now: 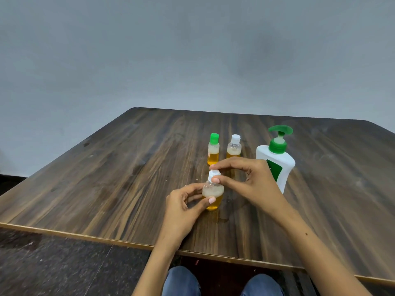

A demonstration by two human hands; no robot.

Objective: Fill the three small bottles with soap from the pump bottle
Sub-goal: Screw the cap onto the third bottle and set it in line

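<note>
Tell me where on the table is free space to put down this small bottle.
Bare wood lies left of the green-capped bottle toward the table edge, and behind the pump bottle. The middle is crowded: white-capped bottle, both hands, held bottle.

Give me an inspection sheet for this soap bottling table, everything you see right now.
Surface: dark wood-grain table, a wet-looking smear near the front bottle.
Job's things: pump bottle upright at right; green-capped bottle and white-capped bottle upright behind, both holding amber soap with foam; front bottle likewise filled.
Clutter: nothing seen.
Grips: left hand holds the front bottle's body; right hand pinches its white cap.
Cables: nothing seen.
Surroundings: plain grey wall, dark floor, knees in blue jeans below the table edge.
</note>
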